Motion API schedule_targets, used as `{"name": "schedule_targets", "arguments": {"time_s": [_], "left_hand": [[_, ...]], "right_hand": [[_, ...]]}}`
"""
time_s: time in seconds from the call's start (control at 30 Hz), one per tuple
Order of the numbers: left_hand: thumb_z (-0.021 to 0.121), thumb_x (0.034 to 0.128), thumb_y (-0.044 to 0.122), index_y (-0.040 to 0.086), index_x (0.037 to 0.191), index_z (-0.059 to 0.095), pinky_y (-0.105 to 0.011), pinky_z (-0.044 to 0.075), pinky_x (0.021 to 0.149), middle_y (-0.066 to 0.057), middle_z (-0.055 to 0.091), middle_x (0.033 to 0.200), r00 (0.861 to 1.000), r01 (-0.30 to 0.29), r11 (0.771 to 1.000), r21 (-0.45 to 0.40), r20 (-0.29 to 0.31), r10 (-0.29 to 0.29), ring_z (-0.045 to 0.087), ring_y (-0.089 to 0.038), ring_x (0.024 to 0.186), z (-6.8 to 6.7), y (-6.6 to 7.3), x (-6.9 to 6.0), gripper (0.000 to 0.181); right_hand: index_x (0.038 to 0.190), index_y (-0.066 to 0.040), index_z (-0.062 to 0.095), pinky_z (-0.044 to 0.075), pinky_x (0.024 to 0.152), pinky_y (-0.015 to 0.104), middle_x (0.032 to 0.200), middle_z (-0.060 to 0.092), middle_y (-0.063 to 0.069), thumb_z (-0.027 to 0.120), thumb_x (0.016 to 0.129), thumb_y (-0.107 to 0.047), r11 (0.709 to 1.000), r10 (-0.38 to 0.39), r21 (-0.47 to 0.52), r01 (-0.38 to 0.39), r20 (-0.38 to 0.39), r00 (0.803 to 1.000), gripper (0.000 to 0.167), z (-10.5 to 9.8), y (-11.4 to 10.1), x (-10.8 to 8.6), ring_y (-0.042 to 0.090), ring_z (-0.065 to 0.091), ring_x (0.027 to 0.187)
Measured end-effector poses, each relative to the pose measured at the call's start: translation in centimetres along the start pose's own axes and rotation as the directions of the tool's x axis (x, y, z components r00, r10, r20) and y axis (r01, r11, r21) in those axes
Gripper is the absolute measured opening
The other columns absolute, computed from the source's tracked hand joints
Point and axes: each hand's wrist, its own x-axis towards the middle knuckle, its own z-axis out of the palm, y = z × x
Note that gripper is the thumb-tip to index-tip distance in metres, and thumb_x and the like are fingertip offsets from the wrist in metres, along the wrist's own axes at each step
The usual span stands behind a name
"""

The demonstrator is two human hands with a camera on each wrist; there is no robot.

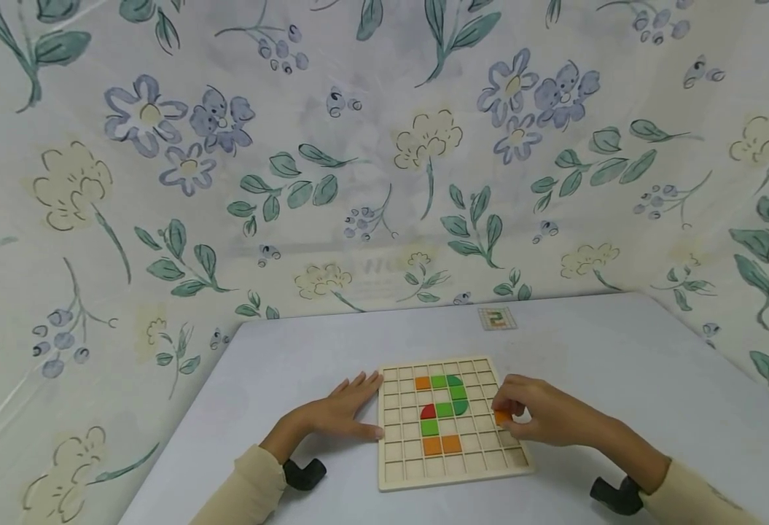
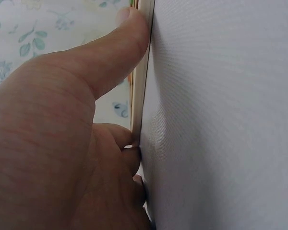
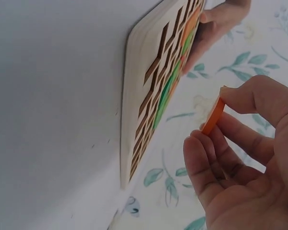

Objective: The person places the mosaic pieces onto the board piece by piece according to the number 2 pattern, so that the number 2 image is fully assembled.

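Note:
A wooden grid board (image 1: 410, 477) lies on the white table, with several orange, green and red tiles set in its cells. Its left edge meets my left hand (image 1: 338, 412), whose fingers are spread with the thumb touching the rim; the left wrist view shows the thumb (image 2: 120, 45) against the board's side. Over the board's right edge, my right hand (image 1: 548, 412) pinches an orange square tile (image 3: 213, 116) between thumb and fingertips. In the right wrist view that tile is held up apart from the grid. One red tile (image 1: 428, 412) has a rounded corner.
Near the table's back edge lies a small card (image 1: 497, 319) printed with a grid and a coloured figure. White tabletop (image 1: 305, 343) surrounds the board. Behind the table hangs a floral cloth (image 1: 371, 182). Each wrist wears a black device.

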Motion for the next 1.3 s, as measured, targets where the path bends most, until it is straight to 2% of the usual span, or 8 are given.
{"name": "schedule_targets", "arguments": {"time_s": [0.23, 0.4, 0.57, 0.73, 1.0, 1.3], "left_hand": [[0.069, 0.0860, 0.058, 0.007, 0.161, 0.014, -0.055, 0.002, 0.126, -0.009, 0.009, 0.169, 1.000, -0.001, 1.000, 0.001, -0.004, 0.001, 0.002, -0.032, 0.157, 0.2, -0.1, 0.0, 0.106], [0.070, 0.0856, 0.057, 0.007, 0.161, 0.013, -0.054, 0.000, 0.126, -0.010, 0.009, 0.169, 1.000, -0.006, 1.000, -0.014, 0.008, 0.007, 0.001, -0.032, 0.157, 0.5, 0.0, 0.0, 0.107], [0.071, 0.0850, 0.057, 0.006, 0.161, 0.013, -0.055, 0.001, 0.126, -0.011, 0.009, 0.169, 1.000, -0.006, 1.000, -0.013, 0.013, 0.006, 0.001, -0.033, 0.157, 0.7, -0.1, 0.0, 0.108], [0.069, 0.0855, 0.060, 0.008, 0.161, 0.012, -0.053, 0.002, 0.127, -0.008, 0.008, 0.170, 1.000, 0.013, 1.000, 0.017, 0.009, -0.014, 0.002, -0.031, 0.157, 0.4, -0.3, 0.1, 0.108], [0.069, 0.0861, 0.058, 0.008, 0.161, 0.012, -0.053, 0.001, 0.127, -0.009, 0.008, 0.169, 1.000, 0.007, 1.000, 0.000, 0.014, -0.007, 0.001, -0.032, 0.157, 0.2, -0.1, 0.0, 0.107], [0.068, 0.0865, 0.059, 0.008, 0.161, 0.012, -0.052, 0.001, 0.127, -0.008, 0.008, 0.169, 1.000, 0.018, 1.000, 0.010, 0.011, -0.018, 0.001, -0.031, 0.157, -0.2, 0.3, -0.2, 0.106]], "right_hand": [[0.102, -0.012, 0.069, 0.054, 0.074, 0.017, 0.095, 0.058, -0.010, 0.074, 0.086, -0.009, 1.000, -0.017, 0.018, 0.017, 0.033, 0.999, 0.017, 0.9, -0.9, 1.3, 0.003, 0.054, 0.082], [0.103, -0.011, 0.070, 0.055, 0.075, 0.019, 0.096, 0.059, -0.009, 0.074, 0.086, -0.010, 0.999, 0.002, 0.045, -0.005, 0.066, 0.998, 0.018, 1.6, -1.4, 1.8, 0.003, 0.054, 0.083], [0.102, -0.011, 0.071, 0.053, 0.073, 0.018, 0.095, 0.059, -0.010, 0.074, 0.088, -0.013, 0.999, -0.011, 0.044, 0.008, 0.077, 0.997, 0.014, 2.5, -1.7, 2.1, 0.003, 0.054, 0.082], [0.102, -0.013, 0.070, 0.052, 0.072, 0.016, 0.093, 0.057, -0.011, 0.075, 0.088, -0.016, 0.999, -0.017, 0.048, 0.013, 0.073, 0.997, 0.015, 3.1, -1.8, 2.4, 0.003, 0.053, 0.081], [0.105, -0.013, 0.072, 0.053, 0.074, 0.017, 0.095, 0.060, -0.011, 0.076, 0.088, -0.021, 0.996, 0.015, 0.082, -0.024, 0.108, 0.994, 0.019, 3.6, -1.6, 2.7, 0.001, 0.053, 0.083], [0.102, -0.015, 0.073, 0.053, 0.074, 0.016, 0.098, 0.062, -0.011, 0.075, 0.088, -0.017, 0.996, 0.015, 0.080, -0.025, 0.119, 0.993, 0.015, 4.1, -1.6, 2.9, -0.001, 0.053, 0.083]]}}
